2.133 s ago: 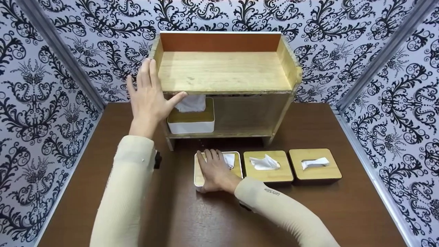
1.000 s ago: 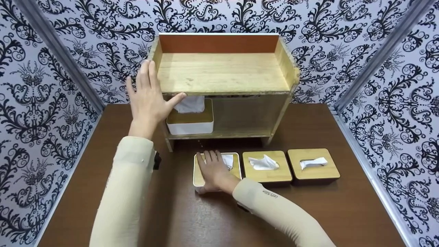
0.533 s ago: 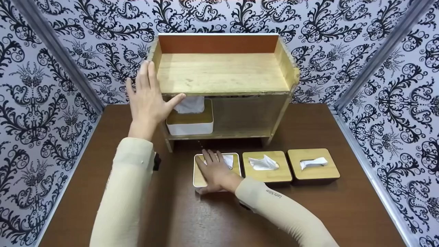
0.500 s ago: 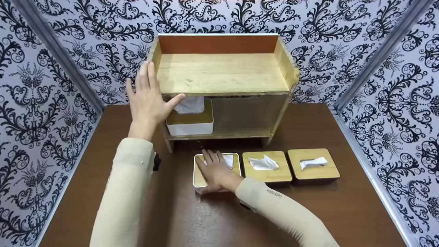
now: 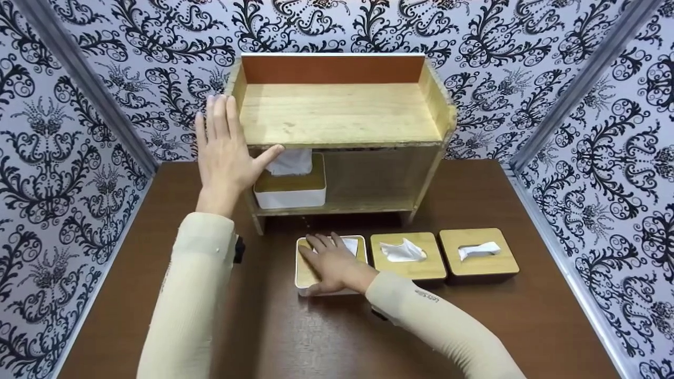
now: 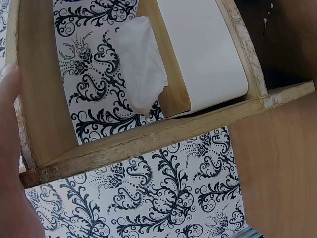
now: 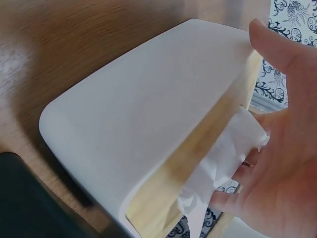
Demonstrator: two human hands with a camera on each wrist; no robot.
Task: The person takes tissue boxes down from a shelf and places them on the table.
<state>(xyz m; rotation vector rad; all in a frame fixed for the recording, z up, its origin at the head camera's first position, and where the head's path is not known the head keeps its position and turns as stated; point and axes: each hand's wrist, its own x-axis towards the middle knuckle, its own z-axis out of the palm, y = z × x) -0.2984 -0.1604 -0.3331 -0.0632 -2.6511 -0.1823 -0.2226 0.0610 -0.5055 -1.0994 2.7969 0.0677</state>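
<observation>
My left hand (image 5: 226,152) lies straight-fingered against the left side of a wooden shelf unit (image 5: 337,110), its thumb along the front edge. In the left wrist view, the thumb (image 6: 10,89) meets that wooden edge. On the lower shelf sits a white tissue box (image 5: 292,197) with a wooden lid and tissue. My right hand (image 5: 337,266) spans another white tissue box (image 5: 304,271) on the table, gripping it with thumb at the front wall and fingertips near the far rim. The right wrist view shows its white wall (image 7: 133,99) and the tissue (image 7: 218,153) under the palm.
Two dark-sided tissue boxes with wooden lids, a middle one (image 5: 410,271) and a right one (image 5: 497,266), stand in a row beside the held box. All are on a brown table (image 5: 305,342). Patterned walls (image 5: 526,79) enclose the back and sides.
The right fingertips have drawn back slightly toward the near side of the far rim. The left fingers have shifted a little left along the shelf side. The boxes stay in place.
</observation>
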